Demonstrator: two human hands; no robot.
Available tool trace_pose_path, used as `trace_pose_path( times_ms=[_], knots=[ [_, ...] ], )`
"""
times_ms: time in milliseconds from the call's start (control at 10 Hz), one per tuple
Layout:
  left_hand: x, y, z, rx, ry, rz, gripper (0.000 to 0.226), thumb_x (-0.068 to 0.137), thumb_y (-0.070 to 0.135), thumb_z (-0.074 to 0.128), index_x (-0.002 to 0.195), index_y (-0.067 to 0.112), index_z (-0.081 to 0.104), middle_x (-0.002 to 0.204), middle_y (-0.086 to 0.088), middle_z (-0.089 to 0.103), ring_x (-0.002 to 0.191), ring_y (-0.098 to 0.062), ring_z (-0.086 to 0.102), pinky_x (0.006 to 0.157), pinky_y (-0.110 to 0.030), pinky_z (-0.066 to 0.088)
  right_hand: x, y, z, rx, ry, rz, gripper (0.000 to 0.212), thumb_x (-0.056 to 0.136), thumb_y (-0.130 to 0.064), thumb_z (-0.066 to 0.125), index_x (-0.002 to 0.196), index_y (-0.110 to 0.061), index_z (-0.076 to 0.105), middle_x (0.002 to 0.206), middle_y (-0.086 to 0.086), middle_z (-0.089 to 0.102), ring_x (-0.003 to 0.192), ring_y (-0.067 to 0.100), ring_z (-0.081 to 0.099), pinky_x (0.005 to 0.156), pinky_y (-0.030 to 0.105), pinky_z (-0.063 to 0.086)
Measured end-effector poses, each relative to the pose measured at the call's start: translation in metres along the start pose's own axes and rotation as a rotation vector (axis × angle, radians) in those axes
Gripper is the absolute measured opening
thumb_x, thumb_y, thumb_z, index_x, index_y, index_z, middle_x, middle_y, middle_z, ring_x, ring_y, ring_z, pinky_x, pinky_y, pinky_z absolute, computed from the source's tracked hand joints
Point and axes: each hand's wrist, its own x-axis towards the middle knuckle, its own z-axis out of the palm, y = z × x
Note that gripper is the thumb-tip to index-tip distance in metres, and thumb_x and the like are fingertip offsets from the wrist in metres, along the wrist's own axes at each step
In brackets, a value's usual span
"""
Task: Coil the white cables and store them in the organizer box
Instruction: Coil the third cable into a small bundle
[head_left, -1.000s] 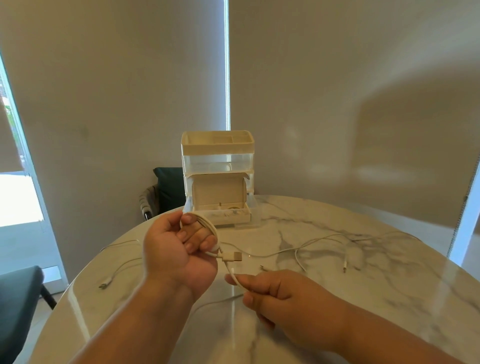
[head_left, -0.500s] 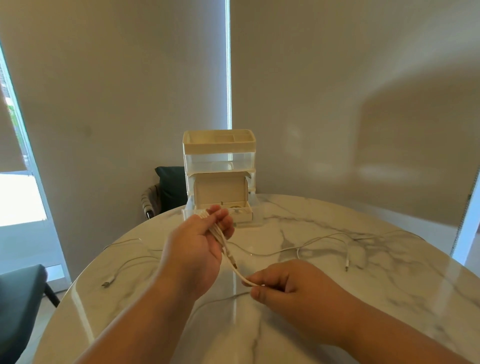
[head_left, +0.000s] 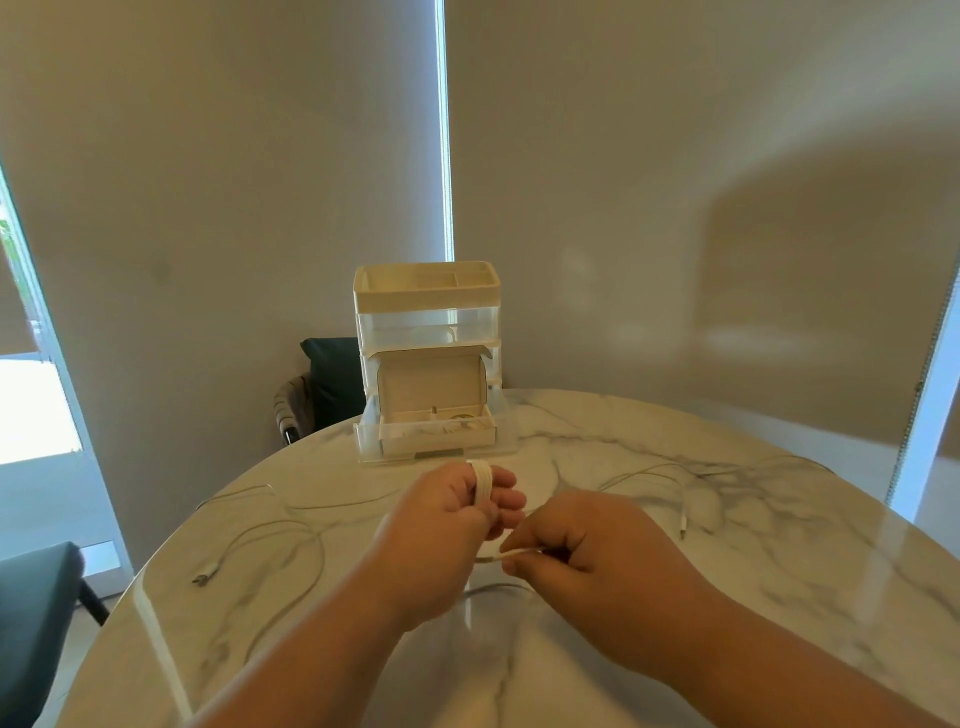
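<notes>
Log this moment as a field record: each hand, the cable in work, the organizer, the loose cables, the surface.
left: left hand holds the coiled white cable, wound round its fingers
right: right hand pinches that cable's free end
box: cream and clear plastic organizer box at the table's far side, front compartment open
loose: left loose white cable and right loose white cable lie uncoiled on the table
surface: round white marble table

I can read no text, label, brand or number from my end. The organizer box (head_left: 426, 299) and the open carton (head_left: 428, 384) at the table's (head_left: 727, 597) far edge show plain faces, and any print on the white cable (head_left: 481, 483) is too small to make out.
</notes>
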Motion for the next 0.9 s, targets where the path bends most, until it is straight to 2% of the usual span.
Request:
trace_pose_path(
  times_ms=[100, 200, 300, 400, 500, 600, 700, 800, 900],
  knots=[
    [-0.001, -0.003, 0.001, 0.117, -0.123, 0.015, 0.026, 0.091, 0.003, 0.057, 0.095, 0.024, 0.072, 0.09, -0.005, 0.074, 0.085, -0.019, 0.069, 0.078, -0.037, 0.058, 0.0, 0.001, -0.001, 0.005, 0.01, -0.013, 0.011, 0.089, -0.033, 0.067, 0.094, -0.037, 0.076, 0.069, -0.022, 0.058, 0.088, 0.002, 0.056, 0.071, 0.02, 0.044],
    [-0.003, 0.0, 0.003, 0.209, -0.191, 0.051, 0.022, 0.086, 0.009, 0.061, 0.072, 0.025, 0.069, 0.07, 0.0, 0.066, 0.071, -0.014, 0.06, 0.069, -0.034, 0.05, 0.0, 0.002, -0.007, 0.027, 0.015, -0.001, 0.016, 0.087, -0.027, 0.068, 0.088, -0.04, 0.078, 0.074, -0.037, 0.058, 0.087, -0.005, 0.057, 0.072, 0.011, 0.04],
    [-0.01, 0.005, 0.001, 0.236, -0.198, 0.063, 0.02, 0.086, 0.008, 0.058, 0.072, 0.018, 0.067, 0.07, 0.001, 0.065, 0.068, -0.008, 0.06, 0.069, -0.026, 0.049, -0.001, 0.001, -0.011, 0.047, 0.041, -0.001, 0.021, 0.086, -0.02, 0.068, 0.08, -0.037, 0.078, 0.078, -0.033, 0.065, 0.086, -0.003, 0.06, 0.072, 0.009, 0.041],
    [-0.017, 0.013, -0.003, 0.314, -0.214, 0.061, 0.023, 0.094, 0.009, 0.055, 0.079, 0.022, 0.064, 0.075, 0.009, 0.063, 0.07, 0.002, 0.061, 0.073, -0.016, 0.052, -0.001, 0.001, -0.013, 0.049, 0.081, -0.022, 0.023, 0.084, -0.015, 0.069, 0.076, -0.035, 0.077, 0.078, -0.03, 0.067, 0.083, -0.003, 0.061, 0.072, 0.008, 0.042],
    [-0.02, 0.02, -0.003, 0.288, -0.269, -0.048, 0.045, 0.098, 0.007, 0.051, 0.066, 0.036, 0.063, 0.066, 0.019, 0.063, 0.066, 0.011, 0.061, 0.079, -0.013, 0.052, -0.001, 0.0, -0.015, 0.045, 0.072, -0.05, 0.023, 0.085, -0.013, 0.069, 0.074, -0.032, 0.077, 0.073, -0.028, 0.067, 0.08, -0.003, 0.062, 0.07, 0.008, 0.042],
    [0.025, -0.032, 0.004, 0.234, -0.436, -0.168, 0.054, 0.099, 0.011, 0.053, 0.056, 0.038, 0.074, 0.065, 0.008, 0.072, 0.065, -0.006, 0.07, 0.087, -0.042, 0.057, -0.002, 0.001, -0.014, 0.022, 0.098, -0.067, 0.018, 0.084, -0.016, 0.069, 0.077, -0.03, 0.077, 0.081, -0.024, 0.066, 0.082, 0.001, 0.06, 0.071, 0.012, 0.044],
    [0.012, -0.01, 0.005, 0.207, -0.452, -0.161, 0.031, 0.093, 0.018, 0.055, 0.07, 0.029, 0.073, 0.075, 0.004, 0.074, 0.074, -0.01, 0.071, 0.086, -0.044, 0.058, 0.0, 0.007, -0.012, 0.023, 0.143, -0.06, 0.012, 0.083, -0.022, 0.071, 0.079, -0.033, 0.076, 0.078, -0.021, 0.066, 0.079, 0.004, 0.061, 0.069, 0.016, 0.046],
    [-0.006, 0.002, 0.002, 0.046, -0.449, -0.085, 0.018, 0.083, 0.02, 0.051, 0.089, 0.021, 0.069, 0.091, -0.003, 0.074, 0.086, -0.017, 0.068, 0.091, -0.039, 0.054, 0.003, 0.016, -0.012, 0.047, 0.212, -0.015, 0.004, 0.079, -0.03, 0.074, 0.079, -0.034, 0.074, 0.073, -0.021, 0.066, 0.076, 0.003, 0.063, 0.072, 0.03, 0.051],
    [-0.009, 0.004, 0.001, 0.044, -0.475, -0.042, 0.022, 0.088, 0.014, 0.049, 0.094, 0.019, 0.069, 0.095, -0.004, 0.074, 0.089, -0.018, 0.069, 0.098, -0.046, 0.053, 0.003, 0.019, -0.011, 0.056, 0.225, -0.019, 0.005, 0.08, -0.03, 0.074, 0.079, -0.035, 0.073, 0.074, -0.022, 0.066, 0.076, 0.002, 0.064, 0.073, 0.031, 0.051]
  ],
)
